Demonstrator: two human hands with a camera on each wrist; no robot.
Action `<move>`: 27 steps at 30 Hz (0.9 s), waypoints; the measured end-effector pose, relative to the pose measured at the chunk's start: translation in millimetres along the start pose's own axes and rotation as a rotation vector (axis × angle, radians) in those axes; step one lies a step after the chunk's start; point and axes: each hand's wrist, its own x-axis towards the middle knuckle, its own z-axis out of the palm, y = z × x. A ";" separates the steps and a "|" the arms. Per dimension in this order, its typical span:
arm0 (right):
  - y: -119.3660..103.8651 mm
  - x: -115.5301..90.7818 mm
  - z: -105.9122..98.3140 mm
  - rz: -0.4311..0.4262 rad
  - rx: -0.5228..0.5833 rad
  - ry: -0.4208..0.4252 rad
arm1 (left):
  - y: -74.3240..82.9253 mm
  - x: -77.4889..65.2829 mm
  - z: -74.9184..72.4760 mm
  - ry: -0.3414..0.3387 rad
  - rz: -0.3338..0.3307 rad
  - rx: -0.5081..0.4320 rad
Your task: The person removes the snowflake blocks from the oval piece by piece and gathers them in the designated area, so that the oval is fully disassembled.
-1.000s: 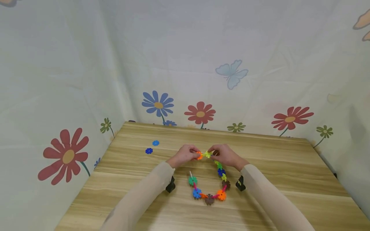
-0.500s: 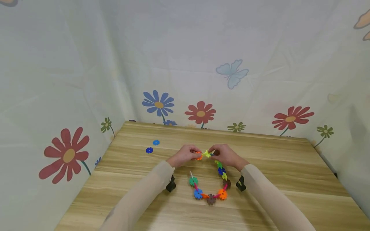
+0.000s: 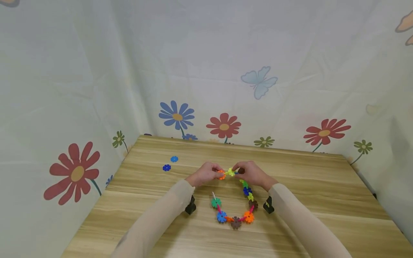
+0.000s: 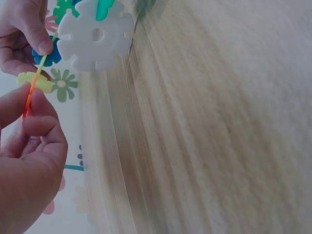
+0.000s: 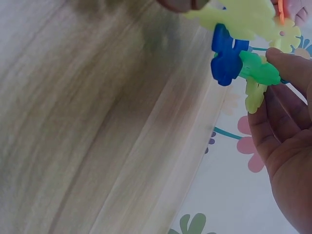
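A chain of notched plastic interlocking discs runs in a loop in the head view, with a brown disc [image 3: 236, 223] nearest the person. At its far end my left hand [image 3: 206, 173] pinches an orange disc [image 3: 221, 175], seen edge-on in the left wrist view. This orange disc is joined to a yellow disc [image 3: 231, 172]. Just right of the yellow one, my right hand [image 3: 253, 174] pinches a blue disc [image 4: 47, 51] between thumb and fingers. Green [image 5: 261, 69] and dark blue [image 5: 228, 56] discs hang beside the right fingers. The other end has a green disc [image 3: 216, 202] and a white disc [image 4: 97, 36].
Two loose discs, light blue [image 3: 174, 159] and dark blue [image 3: 166, 167], lie at the back left of the wooden table [image 3: 306, 186]. A pale curtain [image 3: 200, 53] printed with flowers surrounds the table's back and sides. Black devices [image 3: 190, 205] sit under both wrists.
Both hands stay in the same place with the same grip. The near part of the chain has shifted very slightly in the head view.
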 end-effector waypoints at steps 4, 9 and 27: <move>-0.1 1.1 -0.4 0.015 0.006 -0.007 | 0.1 0.1 -0.3 0.020 0.021 0.030; 1.7 1.0 -1.0 0.009 -0.002 -0.005 | 2.2 -0.7 -0.8 0.033 0.022 0.058; 3.9 -3.1 -5.5 -0.001 0.003 0.013 | -1.6 -6.2 -11.5 -0.003 0.029 0.050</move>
